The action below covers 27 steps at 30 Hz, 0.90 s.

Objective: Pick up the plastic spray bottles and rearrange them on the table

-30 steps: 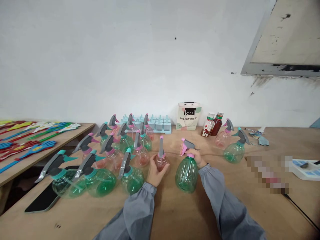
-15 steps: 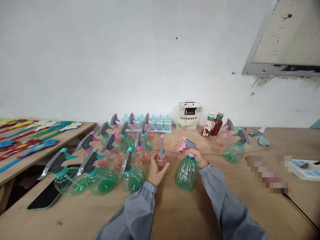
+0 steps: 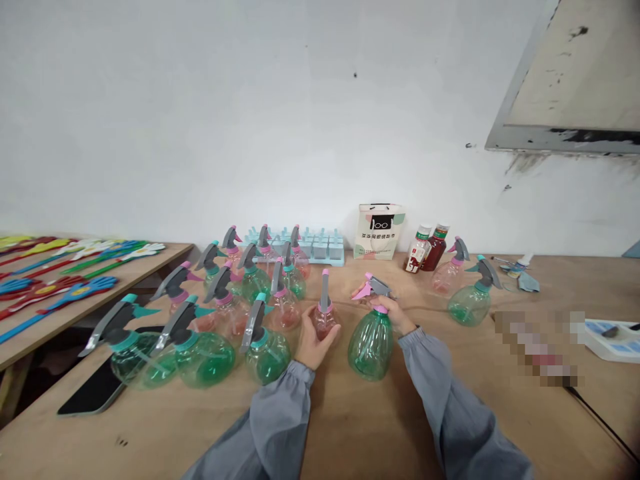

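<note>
My left hand [image 3: 316, 341] is closed round a small pink spray bottle [image 3: 326, 323] with a grey and pink trigger head, upright on the table. In my right hand [image 3: 393, 312] is a green spray bottle [image 3: 371, 347], gripped by the neck under its pink and grey head; it tilts slightly. Left of my hands several more spray bottles stand in rows, among them a green spray bottle [image 3: 267, 357] close to my left wrist and a pink spray bottle [image 3: 285, 308] behind it.
A dark phone [image 3: 90, 393] lies under the left bottles. Behind stand a pale blue mould rack [image 3: 320, 250], a paper bag [image 3: 376, 233] and a sauce bottle [image 3: 436, 250]. On the right are another green spray bottle [image 3: 470, 305] and a white tray [image 3: 613, 343].
The green bottle in my right hand has tilted slightly, its base shifting a little left. My left hand keeps its hold on the pink bottle. The whole view has shifted slightly.
</note>
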Each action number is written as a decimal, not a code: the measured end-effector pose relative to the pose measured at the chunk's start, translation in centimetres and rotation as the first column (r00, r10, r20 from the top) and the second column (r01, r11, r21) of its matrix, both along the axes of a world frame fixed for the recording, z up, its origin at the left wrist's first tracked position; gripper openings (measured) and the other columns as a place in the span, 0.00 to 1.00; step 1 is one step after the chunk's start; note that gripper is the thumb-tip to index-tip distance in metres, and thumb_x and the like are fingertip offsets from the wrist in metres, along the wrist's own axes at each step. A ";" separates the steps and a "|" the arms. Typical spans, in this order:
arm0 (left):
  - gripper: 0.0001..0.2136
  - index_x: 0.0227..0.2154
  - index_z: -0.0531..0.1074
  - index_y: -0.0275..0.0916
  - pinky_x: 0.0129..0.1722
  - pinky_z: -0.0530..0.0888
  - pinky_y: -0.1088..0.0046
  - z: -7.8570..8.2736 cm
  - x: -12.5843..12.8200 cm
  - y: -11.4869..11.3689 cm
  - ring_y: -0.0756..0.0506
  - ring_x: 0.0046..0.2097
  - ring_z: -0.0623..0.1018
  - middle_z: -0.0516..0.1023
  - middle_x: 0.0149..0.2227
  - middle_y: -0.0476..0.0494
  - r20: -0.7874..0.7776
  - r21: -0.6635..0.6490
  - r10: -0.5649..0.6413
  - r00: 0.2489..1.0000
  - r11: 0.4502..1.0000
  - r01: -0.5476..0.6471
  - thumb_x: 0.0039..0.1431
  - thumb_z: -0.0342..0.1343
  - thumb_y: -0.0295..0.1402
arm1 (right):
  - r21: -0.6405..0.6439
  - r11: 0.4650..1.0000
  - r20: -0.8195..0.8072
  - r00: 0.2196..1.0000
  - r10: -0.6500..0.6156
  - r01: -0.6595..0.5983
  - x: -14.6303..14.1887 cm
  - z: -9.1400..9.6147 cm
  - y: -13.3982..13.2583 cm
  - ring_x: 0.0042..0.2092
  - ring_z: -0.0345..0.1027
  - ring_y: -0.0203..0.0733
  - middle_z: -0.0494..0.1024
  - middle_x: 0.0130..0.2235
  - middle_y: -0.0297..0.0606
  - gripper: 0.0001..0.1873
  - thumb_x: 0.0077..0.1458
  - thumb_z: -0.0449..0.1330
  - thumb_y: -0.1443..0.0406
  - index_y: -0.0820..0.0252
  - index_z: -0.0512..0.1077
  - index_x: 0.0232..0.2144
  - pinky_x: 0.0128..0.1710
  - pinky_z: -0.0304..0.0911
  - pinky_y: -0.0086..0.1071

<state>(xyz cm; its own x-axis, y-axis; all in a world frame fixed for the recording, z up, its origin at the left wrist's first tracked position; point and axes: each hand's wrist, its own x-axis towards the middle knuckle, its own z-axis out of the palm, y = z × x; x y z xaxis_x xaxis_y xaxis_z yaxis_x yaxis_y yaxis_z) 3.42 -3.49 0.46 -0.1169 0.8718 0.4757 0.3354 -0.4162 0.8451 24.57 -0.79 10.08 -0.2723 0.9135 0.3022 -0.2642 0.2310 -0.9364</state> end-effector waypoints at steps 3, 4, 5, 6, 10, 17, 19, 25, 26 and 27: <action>0.32 0.55 0.59 0.40 0.61 0.67 0.50 0.0 0.0 0.0 0.36 0.58 0.74 0.71 0.54 0.34 -0.002 -0.002 0.002 1.000 1.000 -0.002 0.51 0.64 0.46 | 0.036 0.999 -0.043 0.998 -0.037 0.039 0.1 0.4 -0.1 0.35 0.71 0.46 0.78 0.30 0.38 0.13 0.35 0.59 0.61 0.56 0.73 0.28 0.36 0.65 0.37; 0.33 0.55 0.59 0.40 0.61 0.67 0.50 0.0 0.0 0.0 0.36 0.57 0.74 0.71 0.54 0.34 -0.002 -0.003 0.001 1.000 1.000 -0.001 0.51 0.64 0.46 | 0.040 0.998 -0.056 0.997 -0.046 0.048 0.1 0.5 -0.1 0.35 0.72 0.46 0.78 0.30 0.39 0.13 0.35 0.59 0.61 0.56 0.73 0.28 0.36 0.65 0.37; 0.33 0.55 0.59 0.39 0.61 0.67 0.49 0.0 0.0 0.0 0.36 0.57 0.74 0.71 0.54 0.34 -0.001 -0.003 0.001 1.000 1.000 -0.001 0.51 0.64 0.46 | 0.033 0.998 -0.059 0.997 -0.051 0.053 0.2 0.5 -0.1 0.36 0.72 0.46 0.78 0.30 0.39 0.13 0.34 0.59 0.61 0.56 0.73 0.28 0.36 0.65 0.37; 0.33 0.55 0.58 0.39 0.61 0.67 0.49 0.0 0.0 0.0 0.36 0.57 0.74 0.71 0.54 0.34 0.000 -0.003 0.000 1.000 1.000 0.000 0.51 0.64 0.46 | 0.017 0.999 -0.050 0.997 -0.051 0.052 0.3 0.5 -0.2 0.36 0.72 0.47 0.78 0.30 0.39 0.12 0.34 0.59 0.60 0.56 0.73 0.27 0.36 0.65 0.37; 0.33 0.55 0.58 0.40 0.61 0.67 0.50 0.0 0.1 0.0 0.36 0.58 0.74 0.71 0.55 0.34 0.006 -0.005 -0.003 1.000 1.000 0.003 0.51 0.64 0.47 | -0.042 0.998 -0.006 0.999 -0.037 0.037 0.4 0.1 -0.2 0.37 0.72 0.47 0.78 0.30 0.38 0.14 0.36 0.61 0.59 0.55 0.74 0.30 0.38 0.65 0.37; 0.33 0.55 0.58 0.39 0.61 0.66 0.49 0.1 -0.1 0.1 0.35 0.58 0.73 0.71 0.55 0.33 -0.012 -0.002 -0.016 1.000 1.000 0.016 0.52 0.64 0.47 | 0.030 0.996 0.004 0.996 -0.085 0.085 0.7 -0.2 0.3 0.37 0.73 0.48 0.77 0.28 0.37 0.11 0.35 0.61 0.60 0.55 0.74 0.26 0.41 0.66 0.39; 0.33 0.55 0.58 0.39 0.62 0.66 0.48 0.1 -0.1 0.1 0.35 0.58 0.73 0.70 0.55 0.33 -0.015 0.002 -0.016 1.000 1.000 0.016 0.52 0.64 0.47 | 0.038 0.994 0.012 0.995 -0.101 0.101 1.0 -0.2 0.2 0.40 0.74 0.49 0.79 0.30 0.37 0.12 0.36 0.62 0.61 0.55 0.75 0.28 0.44 0.67 0.39; 0.32 0.55 0.59 0.38 0.62 0.66 0.48 0.1 0.0 0.2 0.36 0.58 0.73 0.70 0.54 0.33 -0.012 0.008 -0.022 1.000 1.000 0.022 0.52 0.63 0.48 | -0.018 0.947 0.165 0.935 -0.313 0.320 4.9 0.1 -2.3 0.44 0.77 0.49 0.83 0.34 0.38 0.16 0.44 0.69 0.54 0.54 0.79 0.35 0.51 0.68 0.43; 0.32 0.55 0.59 0.39 0.62 0.66 0.49 0.0 0.0 0.2 0.36 0.58 0.73 0.70 0.54 0.34 -0.005 0.008 -0.023 1.000 1.000 0.023 0.52 0.63 0.48 | -0.014 0.926 0.179 0.912 -0.369 0.377 6.2 0.2 -3.0 0.45 0.77 0.49 0.83 0.36 0.39 0.18 0.45 0.70 0.52 0.53 0.79 0.37 0.51 0.69 0.44; 0.32 0.55 0.59 0.39 0.62 0.66 0.49 0.0 0.0 0.2 0.36 0.58 0.73 0.70 0.54 0.34 0.002 0.006 -0.024 1.000 1.000 0.024 0.52 0.64 0.48 | 0.007 0.899 0.190 0.882 -0.432 0.439 7.7 0.2 -3.8 0.45 0.77 0.49 0.84 0.39 0.40 0.20 0.46 0.70 0.51 0.53 0.79 0.39 0.51 0.69 0.44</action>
